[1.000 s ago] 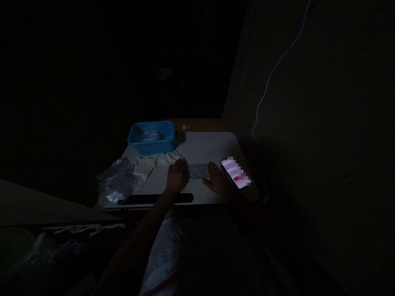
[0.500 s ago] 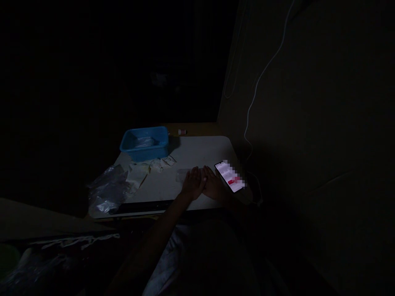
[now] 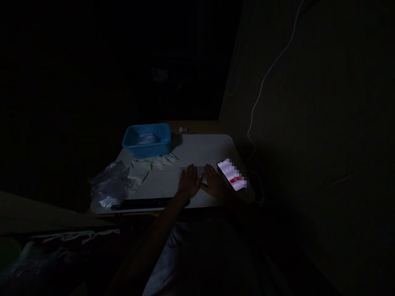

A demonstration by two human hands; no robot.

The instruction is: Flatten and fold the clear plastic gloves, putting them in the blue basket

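My left hand (image 3: pixel 189 182) lies palm down with its fingers stretched out over a thin, clear plastic piece (image 3: pixel 200 169) on the white table (image 3: pixel 203 148). My right hand (image 3: pixel 213 181) rests flat beside it, fingers extended over the right part of the same piece. The thumbs are close together. Most of the plastic is under the hands, and its exact kind is too dark to make out. A phone (image 3: pixel 232 176) with a lit screen lies just right of my right hand.
A blue plastic basin (image 3: pixel 146 152) stands at the table's back left. Crumpled paper (image 3: pixel 160 161) and a clear plastic bag (image 3: pixel 111 187) lie on the left side. A small cup (image 3: pixel 183 129) lies behind the table. A white cable (image 3: pixel 262 82) hangs along the right wall.
My hands have moved apart from nearly overlapping, the left one shifting leftward, so more plastic shows between them. The camera view has shifted slightly.
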